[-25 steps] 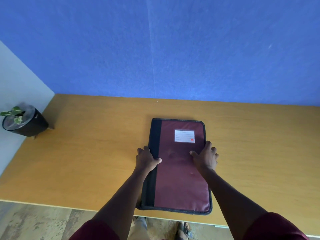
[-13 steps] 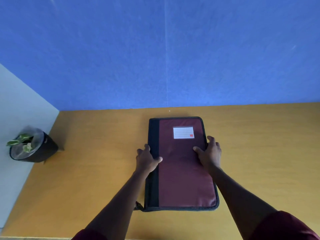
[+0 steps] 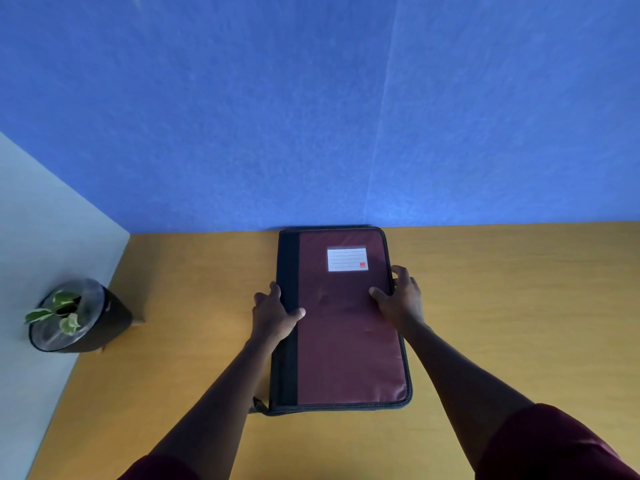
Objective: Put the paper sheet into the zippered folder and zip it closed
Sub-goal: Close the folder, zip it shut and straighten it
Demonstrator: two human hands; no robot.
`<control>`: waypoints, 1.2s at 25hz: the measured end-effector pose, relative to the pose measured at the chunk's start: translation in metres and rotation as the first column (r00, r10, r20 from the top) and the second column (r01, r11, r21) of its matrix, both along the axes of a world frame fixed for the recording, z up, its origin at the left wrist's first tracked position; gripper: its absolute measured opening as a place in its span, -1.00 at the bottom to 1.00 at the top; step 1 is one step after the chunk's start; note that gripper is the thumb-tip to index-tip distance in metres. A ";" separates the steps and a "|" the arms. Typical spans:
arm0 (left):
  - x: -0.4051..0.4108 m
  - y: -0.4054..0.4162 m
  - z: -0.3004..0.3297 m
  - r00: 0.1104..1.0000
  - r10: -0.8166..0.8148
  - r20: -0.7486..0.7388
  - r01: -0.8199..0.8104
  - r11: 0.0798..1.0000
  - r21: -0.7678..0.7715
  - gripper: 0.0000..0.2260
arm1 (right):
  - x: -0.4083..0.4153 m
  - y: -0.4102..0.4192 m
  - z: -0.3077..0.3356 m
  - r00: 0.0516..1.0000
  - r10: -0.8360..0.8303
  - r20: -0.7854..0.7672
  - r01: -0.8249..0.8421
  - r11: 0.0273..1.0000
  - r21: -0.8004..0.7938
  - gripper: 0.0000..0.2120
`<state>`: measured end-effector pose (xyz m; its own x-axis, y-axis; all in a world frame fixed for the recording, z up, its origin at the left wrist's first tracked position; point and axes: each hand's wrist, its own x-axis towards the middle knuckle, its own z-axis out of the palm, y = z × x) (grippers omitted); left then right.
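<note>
Against the far edge of the table (image 3: 502,306), where the wooden top meets the blue wall (image 3: 311,116), lies the zippered folder (image 3: 346,341). It rests flat and closed, its long sides running from the far edge toward the near one, its far end touching or almost touching the wall. The cover is maroon with a black strip along the left side, and a dark zipper band runs round the rim. A white lined label (image 3: 347,259) with a small red mark sits near the far end of the cover. At the folder's near left corner a small dark tab (image 3: 258,405) sticks out onto the table.

The left hand (image 3: 273,315) grips the folder's left edge about midway along, thumb lying on the cover and fingers curled over the side. The right hand (image 3: 401,299) holds the right edge opposite, thumb pressed on the maroon cover and fingers wrapped round the zipper band. Both forearms reach in from the near edge, with dark red sleeves (image 3: 554,445) showing at the bottom.

Beyond the left edge of the table, beside the pale side wall (image 3: 41,237), stands a black pot (image 3: 86,323) with a small green plant (image 3: 59,310).
</note>
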<state>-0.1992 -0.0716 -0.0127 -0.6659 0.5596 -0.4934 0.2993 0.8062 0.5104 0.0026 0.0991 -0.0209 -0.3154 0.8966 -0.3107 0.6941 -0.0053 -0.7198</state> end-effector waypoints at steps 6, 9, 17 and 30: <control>-0.020 -0.003 -0.005 0.999 -0.029 -0.019 0.028 0.999 -0.030 -0.14 | -0.021 -0.003 -0.002 0.999 0.043 0.025 -0.043 0.999 0.012 -0.31; -0.024 -0.003 -0.007 0.999 -0.041 -0.035 0.041 0.999 -0.021 -0.15 | -0.025 -0.006 -0.002 0.998 0.043 0.048 -0.044 0.999 0.021 -0.30; -0.009 -0.006 -0.004 0.962 -0.125 -0.244 0.113 0.992 -0.060 -0.27 | -0.043 -0.026 0.002 0.962 0.085 0.261 -0.117 0.987 0.111 -0.42; 0.022 -0.019 -0.047 0.769 -0.404 -0.495 0.394 0.910 -0.131 -0.39 | -0.029 -0.066 -0.040 0.894 0.237 0.380 -0.352 0.896 0.270 -0.37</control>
